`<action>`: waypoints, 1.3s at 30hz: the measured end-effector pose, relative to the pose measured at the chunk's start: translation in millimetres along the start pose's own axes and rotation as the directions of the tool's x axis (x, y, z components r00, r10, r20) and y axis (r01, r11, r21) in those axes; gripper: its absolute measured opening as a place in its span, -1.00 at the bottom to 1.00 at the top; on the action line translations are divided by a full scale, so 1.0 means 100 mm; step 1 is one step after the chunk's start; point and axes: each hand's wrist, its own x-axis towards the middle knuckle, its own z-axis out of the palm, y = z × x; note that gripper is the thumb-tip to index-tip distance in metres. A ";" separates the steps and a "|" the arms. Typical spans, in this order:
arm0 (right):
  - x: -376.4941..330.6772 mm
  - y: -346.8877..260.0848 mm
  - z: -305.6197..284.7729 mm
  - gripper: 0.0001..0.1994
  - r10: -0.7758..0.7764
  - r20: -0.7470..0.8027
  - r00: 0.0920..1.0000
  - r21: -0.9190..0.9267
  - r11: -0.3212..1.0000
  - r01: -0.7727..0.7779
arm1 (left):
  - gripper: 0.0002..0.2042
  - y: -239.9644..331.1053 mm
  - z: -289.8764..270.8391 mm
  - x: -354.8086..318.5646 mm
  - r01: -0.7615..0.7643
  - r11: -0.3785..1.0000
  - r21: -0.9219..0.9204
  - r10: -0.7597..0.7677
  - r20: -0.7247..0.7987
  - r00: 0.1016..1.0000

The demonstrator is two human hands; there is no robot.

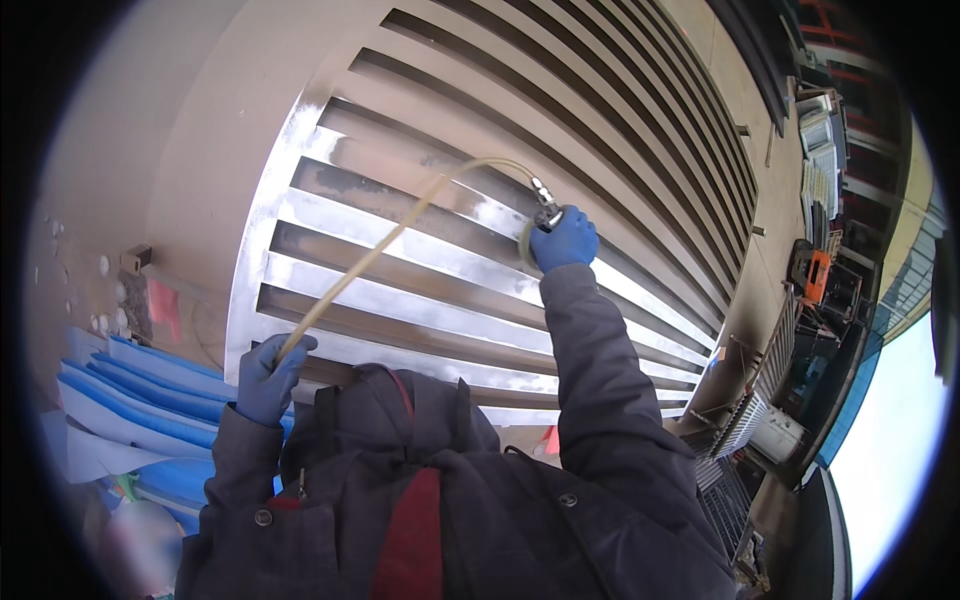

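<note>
Overhead, the right hand [565, 240] has a closed grip on the sander [532, 238]; the left hand [268, 378] clasps its hose [390, 240].

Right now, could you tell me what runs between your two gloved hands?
In the head view, a yellowish hose arcs from the left hand to the right hand, crossing the slatted metal panel.

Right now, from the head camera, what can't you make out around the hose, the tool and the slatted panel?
- Tool: mostly hidden by the right hand; its working face is unseen.
- Hose: its far end disappears inside the left hand.
- Slatted panel: its lower edge is covered by the person's jacket.
- Machines at the right rim: too small and bent by the fisheye.
</note>
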 end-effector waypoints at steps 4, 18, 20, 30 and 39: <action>0.00 0.37 -0.09 -0.54 0.118 0.025 0.993 -0.107 0.988 -0.115 | -0.73 0.04 0.35 0.02 -0.126 0.978 0.167 0.107 0.118 0.987; 0.00 0.70 0.01 -0.51 0.129 0.036 0.991 -0.098 0.987 -0.125 | -0.71 0.04 0.43 0.05 -0.151 0.965 0.213 0.125 0.130 0.984; -0.02 0.71 0.01 -0.50 0.084 -0.007 0.996 -0.078 0.993 -0.084 | -0.71 0.03 0.52 0.04 -0.194 0.954 0.228 0.155 0.179 0.971; -0.07 0.67 0.16 -0.53 -0.048 -0.082 0.996 -0.007 0.999 0.047 | -0.73 0.03 0.09 0.11 0.030 0.998 0.050 -0.031 0.029 0.999; -0.10 0.78 0.18 -0.53 -0.004 -0.075 0.997 -0.022 1.000 0.003 | -0.75 0.07 0.31 0.07 -0.105 0.983 0.149 0.083 0.149 0.985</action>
